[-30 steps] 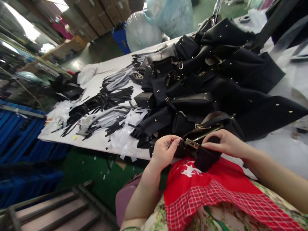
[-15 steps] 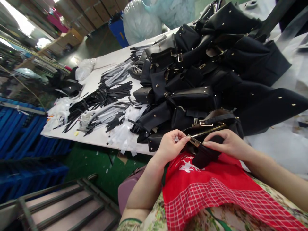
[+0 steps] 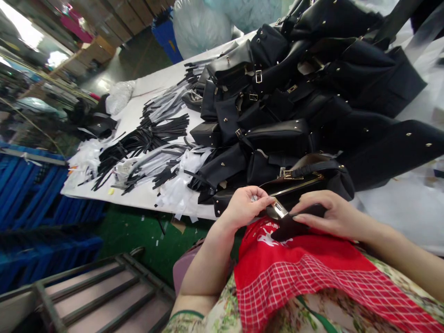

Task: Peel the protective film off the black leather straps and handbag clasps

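Note:
A black handbag [image 3: 312,182] with a gold zipper and buckle lies at the table's near edge, partly over my red apron [image 3: 298,273]. My left hand [image 3: 244,206] is curled and pinches something small and pale beside the bag's metal zipper pull [image 3: 278,209]. My right hand [image 3: 329,215] grips the bag's dark end tab, fingers pressed on it. What the left fingers hold is too small to name.
A large heap of black bags [image 3: 312,88] covers the white table [image 3: 145,196] behind. Black and grey straps [image 3: 152,138] and white plastic wrappers [image 3: 178,187] lie to the left. Blue crates [image 3: 31,194] and a metal rack [image 3: 86,291] stand on the left.
The view drifted closer to the bag. Both hands stayed on the bag; my right hand slid flatter along the dark tab and the zipper pull now shows between the hands.

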`<state>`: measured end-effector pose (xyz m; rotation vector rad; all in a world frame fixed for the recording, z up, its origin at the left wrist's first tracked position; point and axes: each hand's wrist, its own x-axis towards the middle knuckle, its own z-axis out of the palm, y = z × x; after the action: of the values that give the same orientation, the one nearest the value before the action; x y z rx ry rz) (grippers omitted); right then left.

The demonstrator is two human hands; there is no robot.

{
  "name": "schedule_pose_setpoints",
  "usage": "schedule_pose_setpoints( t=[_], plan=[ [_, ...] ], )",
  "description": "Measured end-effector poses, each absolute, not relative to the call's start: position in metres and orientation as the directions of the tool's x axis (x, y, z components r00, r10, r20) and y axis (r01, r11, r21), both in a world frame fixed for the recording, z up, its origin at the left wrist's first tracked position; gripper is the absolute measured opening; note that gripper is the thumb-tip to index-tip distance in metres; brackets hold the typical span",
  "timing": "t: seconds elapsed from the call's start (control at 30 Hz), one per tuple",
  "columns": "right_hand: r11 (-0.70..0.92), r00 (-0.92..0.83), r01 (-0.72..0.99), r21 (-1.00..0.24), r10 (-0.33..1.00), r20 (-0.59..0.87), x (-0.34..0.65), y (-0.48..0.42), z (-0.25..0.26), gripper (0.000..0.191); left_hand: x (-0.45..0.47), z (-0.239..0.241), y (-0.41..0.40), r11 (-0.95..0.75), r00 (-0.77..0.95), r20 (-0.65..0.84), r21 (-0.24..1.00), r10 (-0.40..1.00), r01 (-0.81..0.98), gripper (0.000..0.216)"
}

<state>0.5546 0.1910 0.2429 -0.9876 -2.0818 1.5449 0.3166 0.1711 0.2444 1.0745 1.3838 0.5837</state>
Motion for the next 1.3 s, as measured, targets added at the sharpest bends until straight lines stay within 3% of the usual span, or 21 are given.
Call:
schedule_pose_setpoints(
  t=[0.13, 0.37, 0.5, 0.6, 0.8, 1.3],
  plan=[
    [0.193, -0.768, 0.395, -0.898, 0.606, -0.208, 0.556, 0.191, 0.251, 0.027, 0.324, 0.248, 0.167, 0.353, 0.239, -0.433, 0.881, 0.869, 0.313, 0.03],
    [0.154, -0.695, 0.45, -0.88, 0.679, -0.237, 0.549, 0.186, 0.243, 0.03, 0.335, 0.265, 0.155, 0.017, 0.389, -0.201, 0.904, 0.899, 0.428, 0.02],
    [0.118, -0.73, 0.362, -0.925, 0.653, -0.203, 0.548, 0.19, 0.241, 0.03, 0.329, 0.26, 0.156, 0.081, 0.16, -0.168, 0.893, 0.973, 0.442, 0.02],
    [0.11, -0.749, 0.335, -0.936, 0.633, -0.194, 0.548, 0.194, 0.242, 0.03, 0.322, 0.258, 0.161, 0.108, 0.106, -0.167, 0.899, 0.98, 0.424, 0.023],
    [0.13, -0.756, 0.358, -0.925, 0.621, -0.206, 0.546, 0.194, 0.242, 0.032, 0.314, 0.265, 0.174, -0.047, 0.246, -0.083, 0.878, 0.966, 0.477, 0.012],
    [0.234, -0.773, 0.402, -0.885, 0.605, -0.191, 0.544, 0.191, 0.251, 0.027, 0.309, 0.293, 0.199, -0.102, 0.464, -0.18, 0.848, 0.868, 0.52, 0.004]
  ],
)
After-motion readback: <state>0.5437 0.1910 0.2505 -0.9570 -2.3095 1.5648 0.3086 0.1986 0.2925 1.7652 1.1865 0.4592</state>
